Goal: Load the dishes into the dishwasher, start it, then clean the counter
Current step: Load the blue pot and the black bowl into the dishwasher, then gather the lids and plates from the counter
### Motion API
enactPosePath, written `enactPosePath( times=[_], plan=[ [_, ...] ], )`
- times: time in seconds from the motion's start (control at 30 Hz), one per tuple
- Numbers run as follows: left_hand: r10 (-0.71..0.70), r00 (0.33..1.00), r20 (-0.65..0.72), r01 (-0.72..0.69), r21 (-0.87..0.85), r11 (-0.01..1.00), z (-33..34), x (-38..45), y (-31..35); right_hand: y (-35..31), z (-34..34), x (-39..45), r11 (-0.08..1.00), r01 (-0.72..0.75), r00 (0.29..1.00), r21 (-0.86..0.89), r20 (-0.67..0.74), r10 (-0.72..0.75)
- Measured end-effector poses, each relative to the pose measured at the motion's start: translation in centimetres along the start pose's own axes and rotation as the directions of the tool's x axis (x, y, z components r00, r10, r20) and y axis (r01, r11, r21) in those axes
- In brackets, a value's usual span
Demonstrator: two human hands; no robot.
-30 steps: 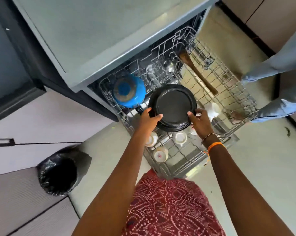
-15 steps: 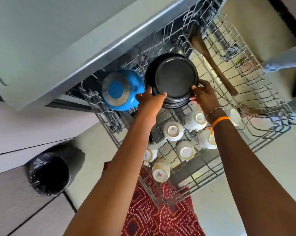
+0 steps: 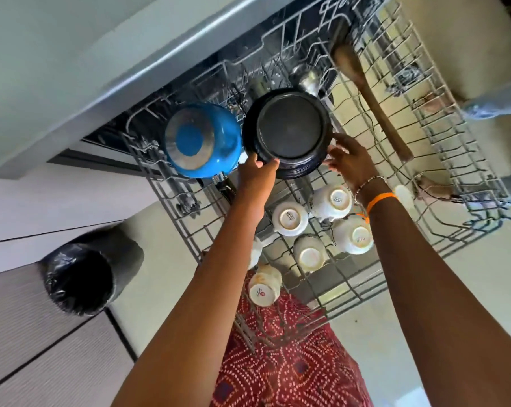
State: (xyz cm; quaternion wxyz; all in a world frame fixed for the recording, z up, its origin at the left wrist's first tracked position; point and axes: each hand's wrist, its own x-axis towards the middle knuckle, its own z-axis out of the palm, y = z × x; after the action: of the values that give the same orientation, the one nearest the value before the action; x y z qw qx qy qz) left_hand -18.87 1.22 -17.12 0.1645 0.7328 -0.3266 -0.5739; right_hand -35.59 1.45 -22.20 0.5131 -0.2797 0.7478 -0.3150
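Blue pot (image 3: 203,141), upturned, left of grip; left hand (image 3: 255,174) pinching near rim of black pan (image 3: 289,132), upturned in dishwasher rack (image 3: 460,160); right hand (image 3: 349,160), fingers loosely spread beside pan's right edge, contact unclear; wooden spatula (image 3: 371,98) beyond.

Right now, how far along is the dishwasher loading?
Done: the pulled-out rack already carries an upturned blue pot, several upturned white cups and a wooden spoon. In hand: left hand and right hand are setting a black pan upside down beside the pot. Left: pushing the rack in, starting the machine and cleaning the counter; neither is visible as started.
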Motion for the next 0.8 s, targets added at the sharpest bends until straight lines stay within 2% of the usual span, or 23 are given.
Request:
enactPosePath(
  times=[0.17, 0.33, 0.47, 0.57, 0.67, 0.73, 0.8],
  plan=[
    [0.062, 0.995, -0.08, -0.064, -0.024, 0.998, 1.1, -2.7, -3.8, 2.9, -2.7, -4.1, 0.981, 0.139, 0.973, -0.138, -0.164, -0.161],
    [0.068, 0.998, 0.014, -0.068, -0.002, 0.998, 3.2, -9.0, -9.1, 6.7, -5.1, -11.4, 0.926, 0.292, 0.934, -0.241, -0.135, -0.33],
    [0.033, 0.987, 0.156, -0.048, 0.089, 0.995, 5.2, -13.8, -12.9, 10.0, -7.4, -16.5, 0.924, 0.281, 0.924, -0.26, -0.187, -0.334],
    [-0.021, 0.945, 0.328, -0.064, 0.247, 0.967, 6.3, -16.2, -14.4, 10.5, -8.3, -20.0, 0.971, 0.164, 0.926, -0.173, -0.312, -0.212],
    [-0.054, 0.932, 0.358, -0.075, 0.338, 0.938, 7.5, -17.6, -16.1, 12.5, -8.7, -20.4, 0.985, -0.138, 0.923, -0.105, -0.375, 0.09],
    [-0.011, 0.948, 0.32, -0.134, 0.428, 0.894, 8.2, -18.1, -17.6, 13.8, -8.8, -19.7, 0.956, -0.294, 0.927, 0.003, -0.241, 0.286],
    [0.102, 0.966, 0.237, -0.208, 0.484, 0.85, 8.5, -18.6, -18.9, 14.5, -8.7, -18.6, 0.931, -0.348, 0.928, 0.109, -0.106, 0.359]
  ],
)
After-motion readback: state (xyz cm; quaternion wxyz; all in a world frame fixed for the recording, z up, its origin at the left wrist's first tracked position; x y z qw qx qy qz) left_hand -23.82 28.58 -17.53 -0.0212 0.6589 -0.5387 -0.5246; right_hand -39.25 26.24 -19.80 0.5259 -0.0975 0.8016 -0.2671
